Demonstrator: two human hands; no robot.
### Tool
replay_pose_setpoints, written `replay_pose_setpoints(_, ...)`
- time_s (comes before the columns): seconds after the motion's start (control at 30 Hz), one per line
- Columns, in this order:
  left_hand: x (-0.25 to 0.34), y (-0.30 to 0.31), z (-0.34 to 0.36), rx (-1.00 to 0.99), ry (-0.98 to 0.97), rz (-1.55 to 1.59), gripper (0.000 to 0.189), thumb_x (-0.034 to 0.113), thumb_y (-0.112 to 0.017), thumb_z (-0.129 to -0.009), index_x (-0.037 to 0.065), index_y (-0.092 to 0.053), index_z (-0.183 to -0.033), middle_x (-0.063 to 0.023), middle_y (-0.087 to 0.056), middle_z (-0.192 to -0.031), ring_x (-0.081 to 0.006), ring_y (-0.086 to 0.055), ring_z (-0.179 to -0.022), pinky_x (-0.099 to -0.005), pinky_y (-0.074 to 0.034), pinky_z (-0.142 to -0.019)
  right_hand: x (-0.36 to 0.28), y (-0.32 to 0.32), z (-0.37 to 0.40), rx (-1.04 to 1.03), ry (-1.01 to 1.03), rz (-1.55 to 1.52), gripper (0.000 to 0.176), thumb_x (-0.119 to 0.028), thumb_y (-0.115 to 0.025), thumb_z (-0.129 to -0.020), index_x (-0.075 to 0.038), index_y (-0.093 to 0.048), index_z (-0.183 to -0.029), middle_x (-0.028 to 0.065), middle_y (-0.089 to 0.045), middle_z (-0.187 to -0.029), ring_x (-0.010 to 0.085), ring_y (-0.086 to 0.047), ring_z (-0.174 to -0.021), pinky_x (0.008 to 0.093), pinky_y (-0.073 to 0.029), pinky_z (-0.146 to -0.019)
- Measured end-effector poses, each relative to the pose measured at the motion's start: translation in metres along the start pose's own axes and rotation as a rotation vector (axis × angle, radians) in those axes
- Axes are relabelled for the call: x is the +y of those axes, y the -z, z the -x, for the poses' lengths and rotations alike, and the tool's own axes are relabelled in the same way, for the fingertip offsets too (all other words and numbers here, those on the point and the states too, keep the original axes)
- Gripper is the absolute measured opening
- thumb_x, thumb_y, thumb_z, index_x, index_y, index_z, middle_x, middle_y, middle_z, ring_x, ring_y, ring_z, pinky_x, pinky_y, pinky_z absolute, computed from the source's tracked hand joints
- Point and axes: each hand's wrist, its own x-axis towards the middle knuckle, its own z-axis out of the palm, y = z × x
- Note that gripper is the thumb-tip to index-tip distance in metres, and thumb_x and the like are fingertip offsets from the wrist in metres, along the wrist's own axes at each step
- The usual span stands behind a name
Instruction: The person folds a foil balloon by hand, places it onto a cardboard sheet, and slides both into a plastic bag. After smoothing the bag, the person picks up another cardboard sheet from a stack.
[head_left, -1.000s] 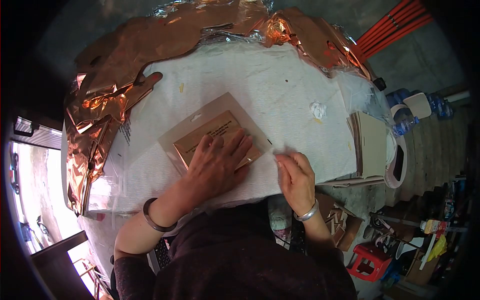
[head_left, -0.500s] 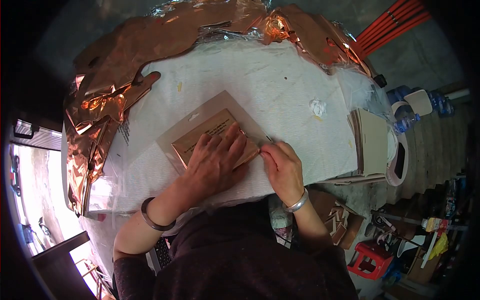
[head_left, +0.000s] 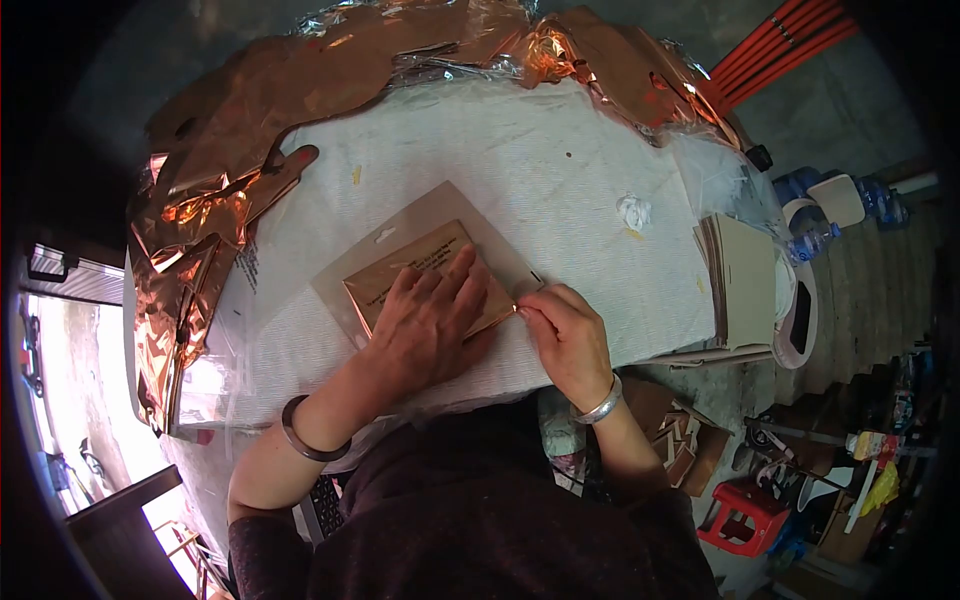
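Note:
A folded copper-coloured foil packet (head_left: 400,265) with dark printed lines lies inside a clear plastic bag (head_left: 400,222) that has a hanging hole in its top flap. My left hand (head_left: 428,320) rests across the packet, fingers extended and pressing flat on it. At the bag's right corner, the thumb and index finger of my right hand (head_left: 567,330) are pinched together on the bag's edge. The exact bit between those fingertips is mostly hidden. Part of the packet is covered by my left palm.
Large copper foil pieces (head_left: 300,85) line the far and left table edge. On the right of the white-covered table (head_left: 480,150) are a crumpled white scrap (head_left: 634,212) and a stack of cardboard sheets (head_left: 748,285). A red stool (head_left: 742,518) stands on the floor.
My right hand has shifted very slightly, still pinching at the bag's corner. The left hand and packet look nearly the same as before.

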Motion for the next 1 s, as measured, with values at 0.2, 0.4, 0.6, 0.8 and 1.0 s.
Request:
replay_pose_setpoints(0.2,0.001,0.002,-0.001,-0.017,-0.005,-0.015,0.060,0.032,-0.070,-0.072,-0.001,-0.051,-0.119,-0.0248,-0.051,-0.131,-0.0333,-0.063,-0.094,-0.0442,-0.046,-0.083,-0.005,0.017,0.010,0.026,-0.064,0.023,0.007,0.000,-0.063,-0.083,0.000,-0.064,-0.090,0.0125,-0.061,-0.081,0.0285,-0.061,-0.069,0.0334,-0.047,-0.062)
replay_pose_setpoints(0.4,0.002,0.002,0.000,0.024,-0.020,-0.028,0.059,0.031,-0.070,-0.072,0.000,-0.053,-0.118,-0.0249,-0.052,-0.129,-0.0329,-0.063,-0.092,-0.0431,-0.046,-0.082,-0.009,0.017,0.023,0.065,-0.058,0.096,0.008,0.000,-0.063,-0.082,0.001,-0.064,-0.090,0.0133,-0.061,-0.081,0.0294,-0.060,-0.069,0.0340,-0.047,-0.062)
replay_pose_setpoints(0.6,0.007,-0.002,0.000,0.053,0.018,-0.056,0.055,0.030,-0.070,-0.073,0.001,-0.054,-0.117,-0.0227,-0.053,-0.129,-0.0304,-0.062,-0.088,-0.0431,-0.046,-0.079,-0.004,0.010,0.013,0.073,-0.041,0.119,0.008,0.000,-0.064,-0.081,0.001,-0.064,-0.089,0.0143,-0.060,-0.081,0.0316,-0.060,-0.072,0.0363,-0.048,-0.064)
replay_pose_setpoints(0.8,0.014,-0.005,0.002,0.022,0.081,0.002,0.046,0.024,-0.068,-0.077,0.003,-0.056,-0.116,-0.0160,-0.055,-0.127,-0.0300,-0.061,-0.098,-0.0427,-0.046,-0.082,-0.007,0.005,0.009,0.118,-0.035,0.218,0.009,0.000,-0.064,-0.081,0.000,-0.063,-0.090,0.0148,-0.061,-0.083,0.0333,-0.061,-0.075,0.0384,-0.049,-0.066)
replay_pose_setpoints(1.0,0.015,-0.009,0.003,0.033,0.056,-0.033,0.039,0.021,-0.068,-0.077,0.007,-0.058,-0.112,-0.0134,-0.059,-0.121,-0.0291,-0.063,-0.092,-0.0408,-0.046,-0.081,-0.001,0.014,0.014,0.121,-0.057,0.224,0.010,0.001,-0.064,-0.080,0.000,-0.062,-0.090,0.0148,-0.061,-0.083,0.0339,-0.061,-0.076,0.0391,-0.049,-0.068)
